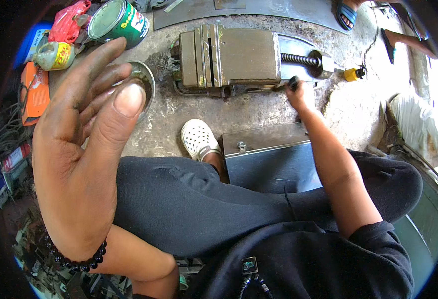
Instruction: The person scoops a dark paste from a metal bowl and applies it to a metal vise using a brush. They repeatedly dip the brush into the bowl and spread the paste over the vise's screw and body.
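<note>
My left hand is raised close to the camera on the left, soiled with dark grime, its fingers loosely curved and apart with nothing in them. Beyond it, partly covered by the thumb, a round metal bowl sits on the floor. A heavy machine vise lies on the concrete, jaws at its left and a threaded screw at its right. At the vise's near right edge, my right hand is closed round a dark handle with a rounded end. The rest of that tool is hidden or too small to make out.
A metal box with a latch stands before my legs. Left are a green paint can, a plastic bottle, an orange box and a red bag. A small yellow object sits right; another person's sandalled feet are far right.
</note>
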